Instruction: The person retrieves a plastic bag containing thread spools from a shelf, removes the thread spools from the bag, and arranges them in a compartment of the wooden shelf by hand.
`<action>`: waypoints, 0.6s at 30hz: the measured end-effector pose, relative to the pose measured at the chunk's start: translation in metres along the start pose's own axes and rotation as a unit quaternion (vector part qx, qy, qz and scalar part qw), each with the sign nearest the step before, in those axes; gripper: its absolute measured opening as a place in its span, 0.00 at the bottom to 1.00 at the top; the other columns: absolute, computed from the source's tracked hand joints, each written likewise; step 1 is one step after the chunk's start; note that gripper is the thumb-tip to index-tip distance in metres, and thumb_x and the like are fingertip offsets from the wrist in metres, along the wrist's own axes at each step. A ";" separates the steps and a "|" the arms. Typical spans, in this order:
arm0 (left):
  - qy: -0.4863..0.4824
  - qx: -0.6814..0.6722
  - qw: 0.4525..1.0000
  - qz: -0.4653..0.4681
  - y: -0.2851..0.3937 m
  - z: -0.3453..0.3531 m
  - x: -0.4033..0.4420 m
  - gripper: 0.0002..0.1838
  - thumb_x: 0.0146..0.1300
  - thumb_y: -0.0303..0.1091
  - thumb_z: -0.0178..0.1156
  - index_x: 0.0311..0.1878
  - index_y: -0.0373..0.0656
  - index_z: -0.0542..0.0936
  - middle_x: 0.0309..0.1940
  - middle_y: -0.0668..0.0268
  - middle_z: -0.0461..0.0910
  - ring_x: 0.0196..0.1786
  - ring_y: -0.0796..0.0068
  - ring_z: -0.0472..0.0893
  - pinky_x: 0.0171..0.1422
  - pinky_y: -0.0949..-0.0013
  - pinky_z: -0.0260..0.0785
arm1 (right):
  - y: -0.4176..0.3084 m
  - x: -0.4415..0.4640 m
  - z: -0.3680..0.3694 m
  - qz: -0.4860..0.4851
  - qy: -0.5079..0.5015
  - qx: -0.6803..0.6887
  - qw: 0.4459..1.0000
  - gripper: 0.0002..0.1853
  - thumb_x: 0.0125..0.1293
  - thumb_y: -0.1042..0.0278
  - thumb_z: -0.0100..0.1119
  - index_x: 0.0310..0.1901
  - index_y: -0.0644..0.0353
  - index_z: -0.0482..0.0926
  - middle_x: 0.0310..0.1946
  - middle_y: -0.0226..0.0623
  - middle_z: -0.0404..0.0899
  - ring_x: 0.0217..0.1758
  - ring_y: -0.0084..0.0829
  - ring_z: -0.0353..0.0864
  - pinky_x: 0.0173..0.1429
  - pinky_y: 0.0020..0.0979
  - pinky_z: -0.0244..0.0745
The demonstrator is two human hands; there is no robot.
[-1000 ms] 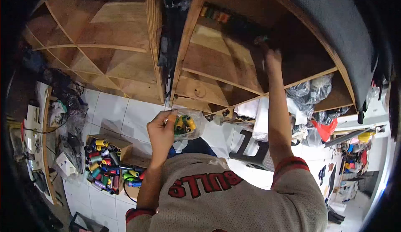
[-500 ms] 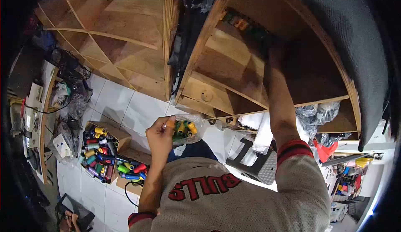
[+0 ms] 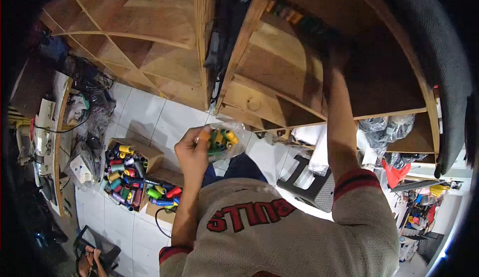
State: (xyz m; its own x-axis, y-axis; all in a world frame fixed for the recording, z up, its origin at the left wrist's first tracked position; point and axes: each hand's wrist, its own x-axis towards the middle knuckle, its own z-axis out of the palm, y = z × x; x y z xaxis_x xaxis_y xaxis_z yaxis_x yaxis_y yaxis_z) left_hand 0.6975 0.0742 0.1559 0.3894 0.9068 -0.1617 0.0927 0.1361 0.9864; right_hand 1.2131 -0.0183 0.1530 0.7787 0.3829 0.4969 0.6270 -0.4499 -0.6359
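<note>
My left hand (image 3: 193, 149) is closed on the gathered edge of a clear plastic bag (image 3: 234, 151). Yellow, green and orange thread spools (image 3: 217, 138) show through the plastic. My right arm reaches deep into a wooden shelf compartment (image 3: 299, 42), where my right hand (image 3: 339, 52) is in dark shadow beside the end of a row of thread spools (image 3: 294, 17). Its fingers cannot be made out, nor whether they hold anything.
Cardboard boxes (image 3: 149, 158) full of coloured spools stand on the white tiled floor (image 3: 142, 108) at left. A black step stool (image 3: 310, 184) is beside me at right. Plastic-wrapped bundles (image 3: 386, 130) fill a lower shelf. Another person's hands (image 3: 93, 253) show at lower left.
The view has shifted slightly. My right hand remains inside the compartment by the spool row, and my left hand still grips the bag.
</note>
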 end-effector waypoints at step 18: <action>-0.120 0.042 0.988 0.085 0.033 -0.001 -0.004 0.09 0.60 0.31 0.61 0.32 0.34 0.80 0.18 0.74 0.73 0.22 0.89 0.67 0.25 0.81 0.59 | -0.269 -0.308 0.032 -0.104 -0.548 0.159 0.815 0.12 0.61 0.70 0.47 0.44 0.61 0.75 0.37 0.47 0.79 0.44 0.43 0.79 0.46 0.39 0.72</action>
State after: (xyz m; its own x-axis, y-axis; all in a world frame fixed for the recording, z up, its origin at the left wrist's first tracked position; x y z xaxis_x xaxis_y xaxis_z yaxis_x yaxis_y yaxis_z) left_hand 0.6982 0.0752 0.1892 0.6109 0.7917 -0.0069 0.0791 -0.0524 0.9955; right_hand 0.8039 0.0101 0.1523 0.0622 0.9929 -0.1014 0.5707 -0.1188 -0.8125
